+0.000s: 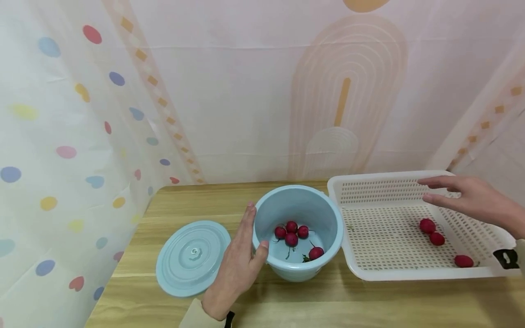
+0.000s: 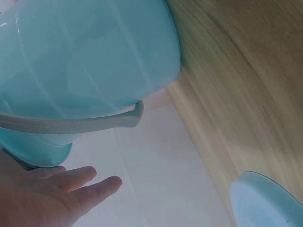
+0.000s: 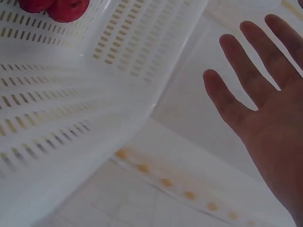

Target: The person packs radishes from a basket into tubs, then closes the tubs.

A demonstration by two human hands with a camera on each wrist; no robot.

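A light blue bucket point(image 1: 301, 274) stands mid-table with several red radishes point(image 1: 291, 239) on its bottom. My left hand point(image 1: 242, 255) lies along the bucket's left side, fingers straight and thumb at the rim. In the left wrist view, the bucket's grey-blue handle point(image 2: 71, 125) hangs against its wall, with the left hand point(image 2: 42, 201) beside the rim. On the right is a white slotted basket point(image 1: 369, 275) holding three radishes point(image 1: 427, 225). Above its right part hovers my right hand point(image 1: 476, 200), holding nothing. Its fingers are spread in the right wrist view.
The bucket's round blue lid point(image 1: 180, 273) lies flat on the wooden table point(image 1: 139, 291), left of the left hand. Basket and bucket stand almost side by side. Behind the table hangs a patterned cloth point(image 1: 238, 114), which also covers the left side.
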